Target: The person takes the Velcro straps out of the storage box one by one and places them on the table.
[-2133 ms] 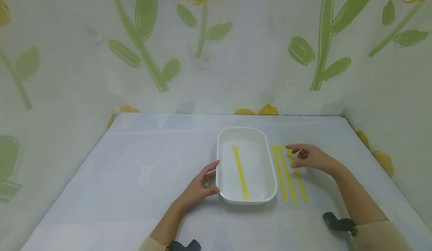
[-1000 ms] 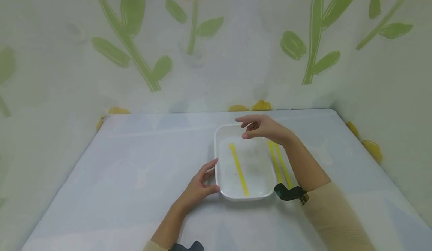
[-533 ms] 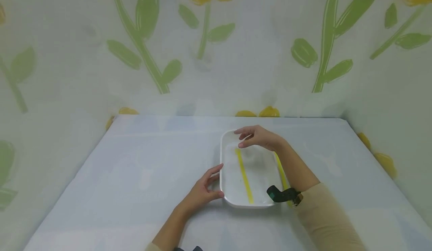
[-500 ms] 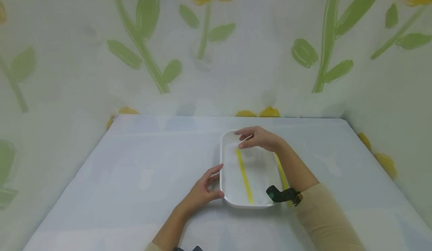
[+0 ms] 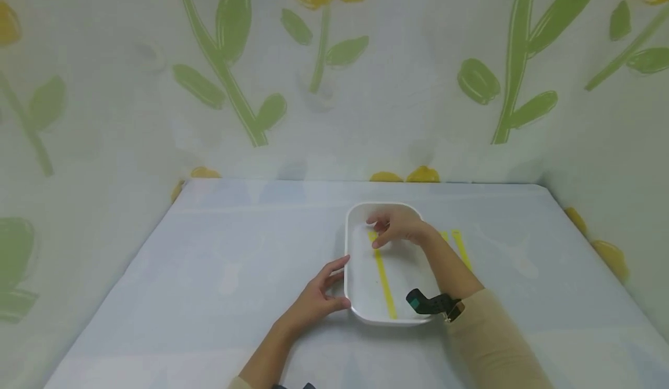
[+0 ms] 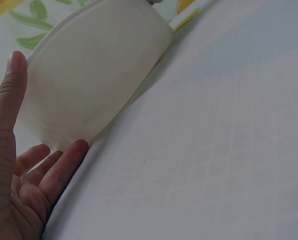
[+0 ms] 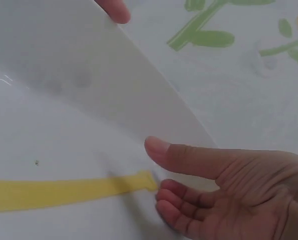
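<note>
A white rectangular tray (image 5: 366,313) stands on the table with a long, flat yellow strip (image 5: 385,278) lying lengthwise in it. The strip's far end is wider and notched. My left hand (image 5: 315,296) touches the tray's left side with spread thumb and fingertips; in the left wrist view its fingertips (image 6: 78,146) lie low on the outer wall. My right hand (image 5: 394,226) reaches into the tray's far half, thumb and fingers apart and nothing between them. In the right wrist view, bent fingertips (image 7: 169,200) are right at the strip's notched end (image 7: 147,180).
More yellow strips (image 5: 462,251) lie on the table right of the tray, partly hidden by my right forearm. A pale cloth (image 5: 219,261) covers the table. Flower-patterned curtain walls (image 5: 387,116) rise behind the table and at both sides.
My right hand has come left from the strips on the table to over the tray, then lowered into it beside the strip. The left hand stays at the tray's side.
</note>
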A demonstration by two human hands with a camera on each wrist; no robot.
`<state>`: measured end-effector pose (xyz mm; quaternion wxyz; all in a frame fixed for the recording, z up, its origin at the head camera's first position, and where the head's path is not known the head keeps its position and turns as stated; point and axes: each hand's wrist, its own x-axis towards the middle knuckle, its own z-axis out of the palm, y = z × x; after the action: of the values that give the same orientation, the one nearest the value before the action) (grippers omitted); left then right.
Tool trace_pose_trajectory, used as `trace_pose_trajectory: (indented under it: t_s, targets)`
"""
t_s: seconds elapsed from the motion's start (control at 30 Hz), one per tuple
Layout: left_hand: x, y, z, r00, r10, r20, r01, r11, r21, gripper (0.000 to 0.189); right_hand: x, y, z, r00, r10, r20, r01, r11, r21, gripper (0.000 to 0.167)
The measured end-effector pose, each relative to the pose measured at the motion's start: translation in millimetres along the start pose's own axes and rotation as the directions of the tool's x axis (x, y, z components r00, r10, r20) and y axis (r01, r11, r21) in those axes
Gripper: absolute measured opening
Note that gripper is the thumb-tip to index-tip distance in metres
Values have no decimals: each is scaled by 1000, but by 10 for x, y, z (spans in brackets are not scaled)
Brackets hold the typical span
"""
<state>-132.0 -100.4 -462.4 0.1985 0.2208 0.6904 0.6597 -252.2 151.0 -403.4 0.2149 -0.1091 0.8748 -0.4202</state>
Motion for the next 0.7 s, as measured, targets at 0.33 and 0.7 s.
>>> trace_pose_trajectory:
  t_s: [0.33,0.7]
  targets:
    - [-33,1,-28,1000,-4,-9,4,1000,24,83,50,20,129,1000,-2,-27,-4,976,-218,49]
    - [-66,24,-62,1000,-11,-29,12,999,36,83,99,-27,215,999,13,-50,-25,964,-263,40]
